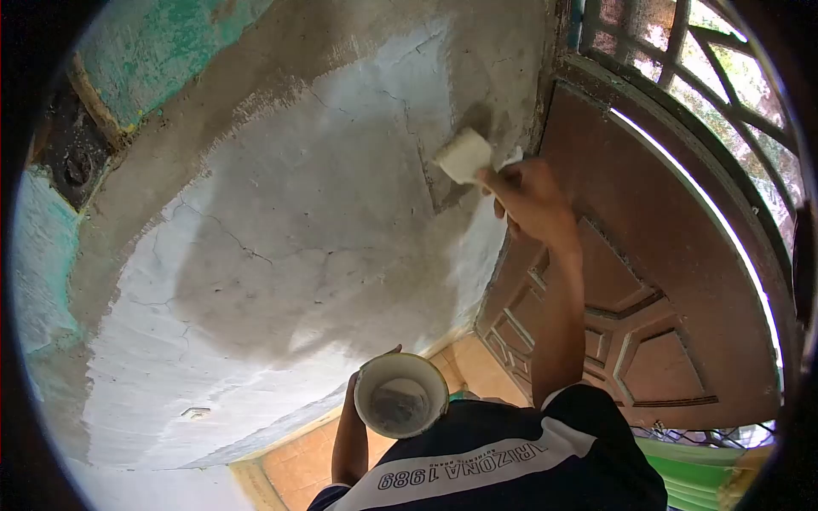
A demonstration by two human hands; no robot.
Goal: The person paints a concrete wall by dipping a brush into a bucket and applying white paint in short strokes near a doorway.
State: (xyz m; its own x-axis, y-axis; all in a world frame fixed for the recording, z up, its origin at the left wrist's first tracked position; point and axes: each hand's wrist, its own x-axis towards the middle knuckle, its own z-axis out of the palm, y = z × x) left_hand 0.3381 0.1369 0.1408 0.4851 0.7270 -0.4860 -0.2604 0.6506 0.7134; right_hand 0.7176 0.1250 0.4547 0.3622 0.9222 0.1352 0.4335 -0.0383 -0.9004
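My right hand (537, 203) is closed around the handle of a wide paintbrush (464, 157). The brush's pale, paint-coated bristles are against the wall (281, 204), close to the door frame. Against my body, at the bottom middle, my left hand (351, 393) holds a small round paint bucket (369, 383). Some whitish paint lies low inside it. Most of the left fingers are hidden behind the bucket. Around the brush the wall is part white, part bare grey, with cracks and darker damp-looking patches.
A brown panelled door (630, 247) is right of my arm, under a barred window (699, 68). Green flaking paint (170, 51) and a dark wall box (77, 153) are at upper left. Orange floor tiles (298, 464) and a green plastic item (690, 477) are below.
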